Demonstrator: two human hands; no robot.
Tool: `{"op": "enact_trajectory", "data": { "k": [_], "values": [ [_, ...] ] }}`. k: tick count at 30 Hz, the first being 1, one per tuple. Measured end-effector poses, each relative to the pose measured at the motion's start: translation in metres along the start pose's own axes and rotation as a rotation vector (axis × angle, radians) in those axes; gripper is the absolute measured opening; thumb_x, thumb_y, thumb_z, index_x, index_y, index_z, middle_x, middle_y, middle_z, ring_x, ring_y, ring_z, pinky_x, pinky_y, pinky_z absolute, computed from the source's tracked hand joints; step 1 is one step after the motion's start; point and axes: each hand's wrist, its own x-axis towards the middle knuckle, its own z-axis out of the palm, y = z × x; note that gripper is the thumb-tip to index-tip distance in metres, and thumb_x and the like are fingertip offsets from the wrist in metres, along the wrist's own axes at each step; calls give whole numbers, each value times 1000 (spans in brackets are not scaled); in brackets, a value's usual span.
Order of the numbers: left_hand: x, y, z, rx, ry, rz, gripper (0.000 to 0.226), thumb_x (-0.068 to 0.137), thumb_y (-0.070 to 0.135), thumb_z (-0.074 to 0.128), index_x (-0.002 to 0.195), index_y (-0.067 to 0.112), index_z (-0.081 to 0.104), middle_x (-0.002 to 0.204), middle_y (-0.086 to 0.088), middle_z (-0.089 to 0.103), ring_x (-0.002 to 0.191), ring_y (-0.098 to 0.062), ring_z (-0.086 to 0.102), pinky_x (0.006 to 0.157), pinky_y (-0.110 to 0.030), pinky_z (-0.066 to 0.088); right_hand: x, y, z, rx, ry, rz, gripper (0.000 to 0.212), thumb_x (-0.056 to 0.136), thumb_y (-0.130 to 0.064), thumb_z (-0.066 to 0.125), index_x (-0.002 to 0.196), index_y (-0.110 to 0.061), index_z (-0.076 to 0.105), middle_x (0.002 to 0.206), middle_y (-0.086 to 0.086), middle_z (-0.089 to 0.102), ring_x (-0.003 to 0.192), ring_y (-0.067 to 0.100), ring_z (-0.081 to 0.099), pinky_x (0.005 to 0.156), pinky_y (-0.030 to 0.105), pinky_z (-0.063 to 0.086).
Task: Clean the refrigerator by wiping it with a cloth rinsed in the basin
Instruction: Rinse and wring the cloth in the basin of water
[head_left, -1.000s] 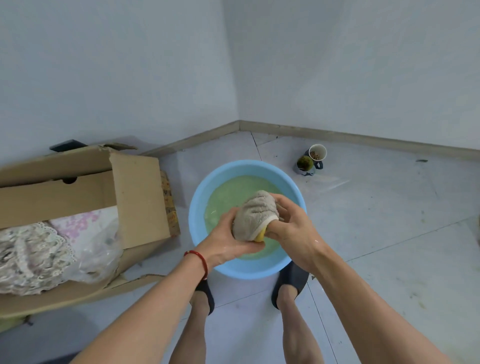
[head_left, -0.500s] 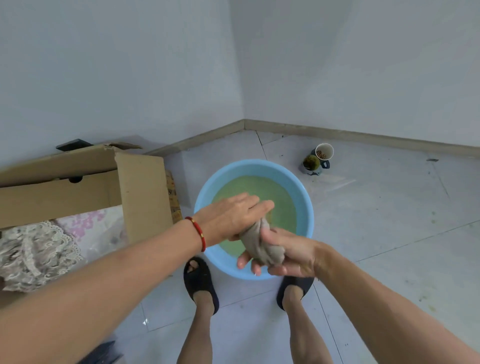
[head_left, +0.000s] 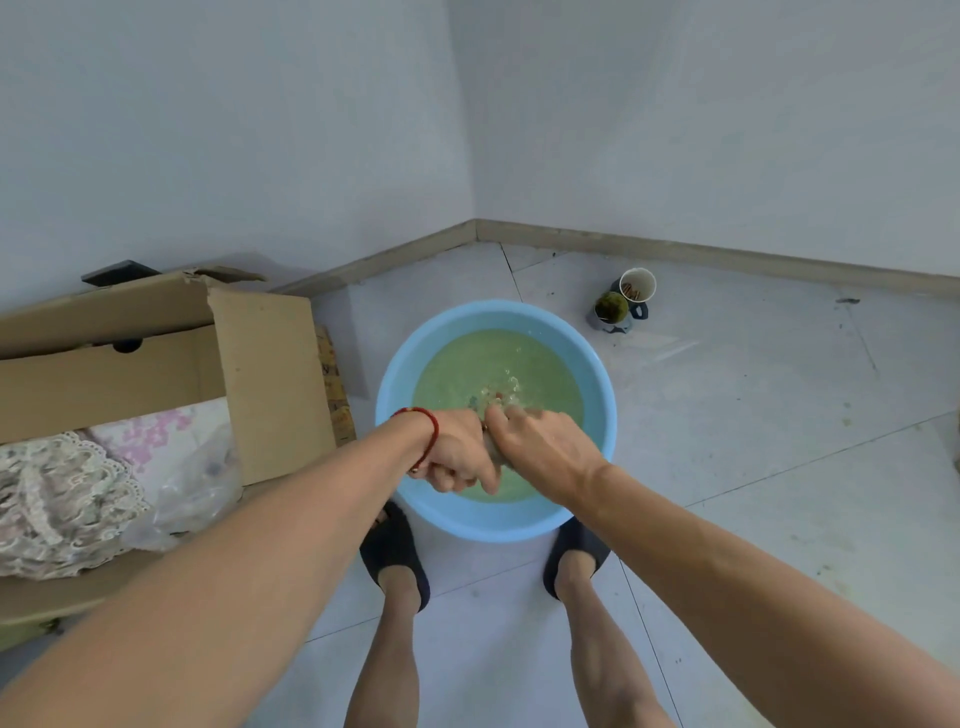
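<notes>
A light blue basin (head_left: 395, 395) of greenish water stands on the tiled floor in front of my feet. Over its near half, my left hand (head_left: 457, 460) and my right hand (head_left: 540, 449) both grip the beige cloth (head_left: 493, 453), which is squeezed between them and almost wholly hidden. Water drips from it and splashes the surface at the basin's middle. The refrigerator is not in view.
An open cardboard box (head_left: 156, 364) with lace fabric and a plastic bag stands at the left, close to the basin. Two cups (head_left: 626, 299) sit near the back wall. My slippered feet (head_left: 395, 551) touch the basin's near rim.
The hands have closed together on the cloth and twisted it, so it shows far less than before. Water now splashes in the basin.
</notes>
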Motion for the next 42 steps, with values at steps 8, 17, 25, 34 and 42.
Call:
{"op": "enact_trajectory", "data": {
  "k": [8, 17, 25, 34, 42],
  "values": [
    [2, -6, -5, 363, 406, 137, 24, 77, 1, 71, 70, 19, 56, 63, 1, 57, 58, -19, 59, 54, -27, 49, -9, 11, -23, 899, -193, 346, 60, 77, -35, 82, 129, -18, 60, 121, 2, 59, 106, 20, 57, 87, 27, 50],
    [-30, 2, -10, 752, 896, 1046, 18, 75, -3, 46, 84, 10, 54, 79, -2, 50, 67, -22, 47, 54, -33, 36, -30, -16, -17, 2583, -467, 325, 72, 95, -57, 63, 143, -5, 58, 150, 31, 48, 136, 51, 49, 101, 63, 52],
    [-41, 16, -4, 1231, 706, 510, 18, 80, 12, 69, 91, 22, 60, 80, 0, 59, 76, -29, 63, 60, -33, 38, -15, -5, -50, 1337, -473, 367, 13, 92, -3, 65, 101, 5, 64, 58, 0, 57, 48, 12, 48, 48, 25, 43],
    [-2, 1, 15, 264, 375, 165, 21, 74, 11, 74, 66, 10, 54, 54, 0, 43, 44, -17, 39, 41, -22, 31, -3, -8, -38, 280, -197, 158, 19, 94, -18, 62, 107, -6, 56, 97, 15, 67, 87, 42, 66, 66, 37, 41],
    [-19, 12, 18, 707, 673, 219, 11, 74, 14, 70, 71, 16, 60, 65, -1, 54, 67, -28, 64, 55, -32, 47, -24, -4, -37, 874, -268, 320, 54, 78, -23, 75, 123, -12, 45, 103, -1, 55, 87, 18, 58, 68, 24, 44]
  ]
}}
